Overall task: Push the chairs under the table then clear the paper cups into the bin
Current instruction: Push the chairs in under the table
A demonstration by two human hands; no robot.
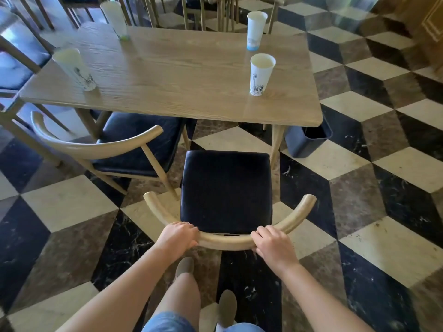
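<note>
A wooden chair with a dark seat cushion [226,190] stands in front of me, its seat just short of the table's near edge. My left hand [178,237] and my right hand [273,245] both grip its curved backrest [227,242]. A second chair [134,142] sits to the left, angled, its seat partly under the wooden table [167,75]. Several white paper cups stand on the table: near right [260,74], far right [255,29], near left [75,69], far left [115,17]. A dark bin [306,142] rests on the floor by the table's right leg.
More wooden chairs stand at the table's far side [215,13] and along the left [16,65]. The floor is checkered marble in cream, brown and black [371,188]. My legs and shoes [226,307] are directly behind the chair.
</note>
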